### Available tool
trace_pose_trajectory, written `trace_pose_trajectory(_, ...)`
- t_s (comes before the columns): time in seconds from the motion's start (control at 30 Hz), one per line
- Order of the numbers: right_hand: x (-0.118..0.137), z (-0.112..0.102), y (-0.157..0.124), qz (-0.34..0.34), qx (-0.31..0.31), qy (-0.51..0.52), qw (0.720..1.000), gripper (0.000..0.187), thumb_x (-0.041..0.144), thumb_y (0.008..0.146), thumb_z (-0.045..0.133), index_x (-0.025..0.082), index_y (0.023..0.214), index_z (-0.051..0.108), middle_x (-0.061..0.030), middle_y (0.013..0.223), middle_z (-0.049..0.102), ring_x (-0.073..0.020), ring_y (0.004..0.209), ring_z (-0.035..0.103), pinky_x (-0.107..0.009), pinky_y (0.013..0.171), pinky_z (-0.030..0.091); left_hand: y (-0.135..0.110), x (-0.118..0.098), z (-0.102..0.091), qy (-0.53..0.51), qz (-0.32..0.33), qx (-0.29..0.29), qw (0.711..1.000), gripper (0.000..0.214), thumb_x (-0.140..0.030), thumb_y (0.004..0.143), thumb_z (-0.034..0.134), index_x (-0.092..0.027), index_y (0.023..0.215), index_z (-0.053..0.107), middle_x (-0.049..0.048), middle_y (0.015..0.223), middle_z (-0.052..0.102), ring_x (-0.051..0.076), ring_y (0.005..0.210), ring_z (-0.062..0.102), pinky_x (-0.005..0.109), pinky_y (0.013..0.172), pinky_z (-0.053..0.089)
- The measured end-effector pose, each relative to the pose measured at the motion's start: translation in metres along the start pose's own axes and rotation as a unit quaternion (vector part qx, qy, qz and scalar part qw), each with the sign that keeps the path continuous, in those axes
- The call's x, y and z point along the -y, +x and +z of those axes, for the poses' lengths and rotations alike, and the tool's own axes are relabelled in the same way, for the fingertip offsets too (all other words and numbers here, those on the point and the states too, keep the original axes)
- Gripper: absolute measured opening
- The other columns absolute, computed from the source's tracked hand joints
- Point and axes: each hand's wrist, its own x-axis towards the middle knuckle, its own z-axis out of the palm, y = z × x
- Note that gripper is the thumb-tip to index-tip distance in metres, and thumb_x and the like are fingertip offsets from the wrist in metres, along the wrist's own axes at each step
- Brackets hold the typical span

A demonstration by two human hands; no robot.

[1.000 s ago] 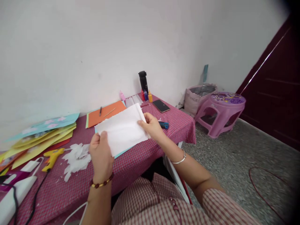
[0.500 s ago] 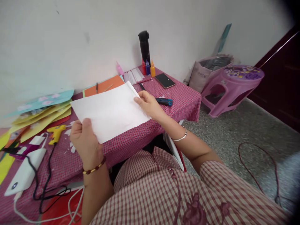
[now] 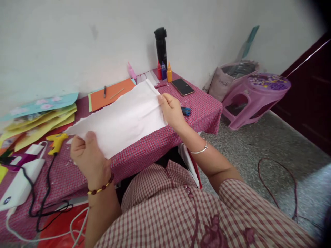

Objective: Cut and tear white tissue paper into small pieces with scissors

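A white piece of cloth (image 3: pixel 126 119) with a slightly jagged far edge is stretched between my two hands above the table's front edge. My left hand (image 3: pixel 89 153) pinches its near left part, thumb on top and fingers curled beneath. At the right edge my right hand (image 3: pixel 172 110) grips it the same way. Faint creases run across the cloth toward the right hand. A narrow fold shows along its right edge. Just past my right hand lies a blue and black tool (image 3: pixel 186 111), mostly hidden by the hand.
Left of me are a yellow glue gun (image 3: pixel 56 142), a white power strip (image 3: pixel 22 184), cords and stacked yellow paper crafts (image 3: pixel 46 127). Behind the cloth lie orange paper (image 3: pixel 113 93), a phone (image 3: pixel 182 86), small paint bottles (image 3: pixel 164 71) and a black flask (image 3: pixel 160 46). A pink stool (image 3: pixel 256 100) stands right.
My hands have moved slightly apart, pulling the cloth tauter and drawing its left corner out to a point. The right hand rose a little and now covers more of the blue tool.
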Motion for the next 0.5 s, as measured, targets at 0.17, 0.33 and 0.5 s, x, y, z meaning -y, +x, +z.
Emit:
trace_pose_trajectory(0.17,-0.009,0.008,-0.004,0.002,0.062,-0.014,0.998,0.01,0.019,0.084,0.057,0.021,0.087,0.048,0.0042,0.071,0.046,-0.0115,0.065,0.043,-0.027,0.063,0.034,-0.008,-0.001,-0.006,0.09,-0.001,0.007,0.996,0.014,-0.022,0.077,0.061,-0.014,0.068,0.054,-0.0046,0.062,0.051,0.007,0.055,0.045,0.021,0.057,0.041)
trace_pose_trajectory(0.33,-0.009,0.008,-0.005,0.023,0.018,-0.012,0.999,0.024,0.031,0.083,0.061,0.021,0.072,0.042,0.0053,0.064,0.036,-0.0097,0.058,0.034,-0.026,0.057,0.028,-0.014,0.005,-0.012,0.117,0.018,0.009,0.993,0.026,-0.021,0.077,0.063,-0.016,0.061,0.043,-0.0071,0.058,0.038,0.006,0.054,0.036,0.021,0.054,0.034)
trace_pose_trajectory(0.5,-0.001,0.002,-0.002,0.017,0.008,-0.019,1.0,0.028,0.036,0.092,0.049,0.021,0.069,0.044,0.0039,0.062,0.032,-0.0103,0.058,0.032,-0.028,0.056,0.027,-0.013,0.016,-0.017,0.074,-0.023,-0.026,0.997,0.028,-0.022,0.077,0.063,-0.018,0.062,0.04,-0.0071,0.059,0.039,0.007,0.053,0.035,0.021,0.053,0.034)
